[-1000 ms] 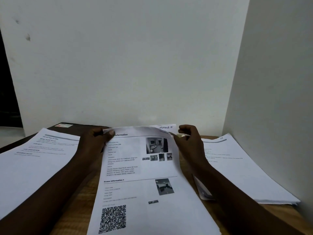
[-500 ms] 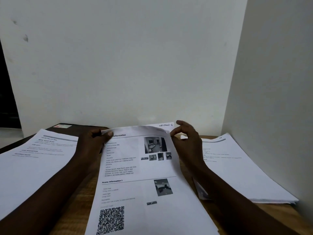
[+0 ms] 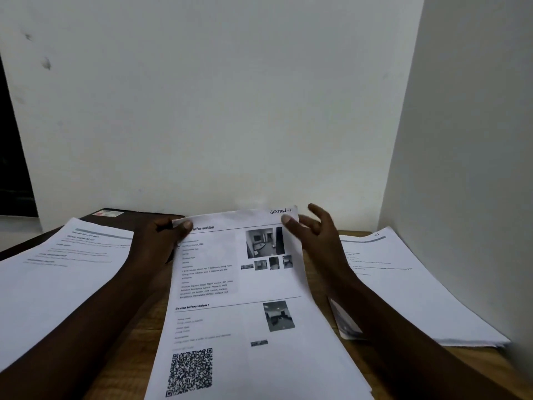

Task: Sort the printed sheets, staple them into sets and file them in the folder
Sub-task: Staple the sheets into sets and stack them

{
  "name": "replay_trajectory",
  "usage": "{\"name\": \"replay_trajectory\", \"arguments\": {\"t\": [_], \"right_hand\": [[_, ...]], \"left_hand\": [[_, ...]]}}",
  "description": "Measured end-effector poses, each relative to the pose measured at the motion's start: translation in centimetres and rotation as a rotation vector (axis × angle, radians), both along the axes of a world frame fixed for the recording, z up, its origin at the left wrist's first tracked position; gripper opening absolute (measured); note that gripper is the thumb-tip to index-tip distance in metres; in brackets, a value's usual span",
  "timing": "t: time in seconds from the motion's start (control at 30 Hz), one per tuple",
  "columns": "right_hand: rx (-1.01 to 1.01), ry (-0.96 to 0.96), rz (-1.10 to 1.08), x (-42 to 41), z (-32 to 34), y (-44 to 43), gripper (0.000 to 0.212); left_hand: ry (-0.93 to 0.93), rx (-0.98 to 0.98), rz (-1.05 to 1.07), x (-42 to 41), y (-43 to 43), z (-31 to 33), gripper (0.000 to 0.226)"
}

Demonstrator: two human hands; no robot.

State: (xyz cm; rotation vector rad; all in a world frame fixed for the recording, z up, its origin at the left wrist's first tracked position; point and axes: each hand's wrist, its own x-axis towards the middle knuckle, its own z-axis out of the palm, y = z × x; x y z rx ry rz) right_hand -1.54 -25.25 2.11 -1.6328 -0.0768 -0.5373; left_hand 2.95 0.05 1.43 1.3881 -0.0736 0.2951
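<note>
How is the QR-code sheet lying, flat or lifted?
Lifted at its far end: the left hand pinches the QR-code sheet by its top left corner; the right hand rests its thumb on the top right corner, fingers spread.

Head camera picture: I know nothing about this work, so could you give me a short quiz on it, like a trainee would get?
1. True or false: the left hand grips the middle sheet at its top left corner.
2. What is printed at the middle sheet's bottom left? A) QR code B) a signature C) a map
3. Which lies nearer the side wall: the left stack or the right stack?
Key: 1 true; 2 A; 3 right stack.
</note>
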Motion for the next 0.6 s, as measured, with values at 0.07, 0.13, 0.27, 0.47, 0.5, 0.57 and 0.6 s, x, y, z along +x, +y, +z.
{"name": "replay_trajectory", "arguments": {"t": [0.07,0.13,0.27,0.47,0.5,0.57,0.6], "right_hand": [[-0.078,0.077,0.031,0.1,-0.5,0.0,0.053],[-0.060,0.176,0.189,-0.3,-0.7,-0.1,0.032],[-0.082,0.248,0.470,-0.8,-1.2,-0.3,0.028],[0.013,0.060,0.170,-0.5,1.6,-1.1,0.025],[0.016,0.006,0.121,-0.6,2.4,-1.2,0.025],[-0.014,-0.109,0.033,-1.1,3.8,-1.4,0.022],[-0.022,-0.172,0.006,-1.5,4.6,-1.4,0.016]], "left_hand": [[0.023,-0.084,-0.052,0.1,0.1,0.1,0.019],[0.042,-0.180,-0.103,0.0,0.5,0.2,0.031],[0.030,-0.275,-0.170,-0.6,0.5,0.8,0.033],[0.047,-0.015,-0.524,-3.9,-1.4,2.7,0.036],[0.043,0.038,-0.546,-4.3,-1.8,3.0,0.033],[-0.019,0.143,-0.479,-4.9,-2.6,4.2,0.033],[-0.075,0.192,-0.425,-5.1,-2.8,4.9,0.040]]}}
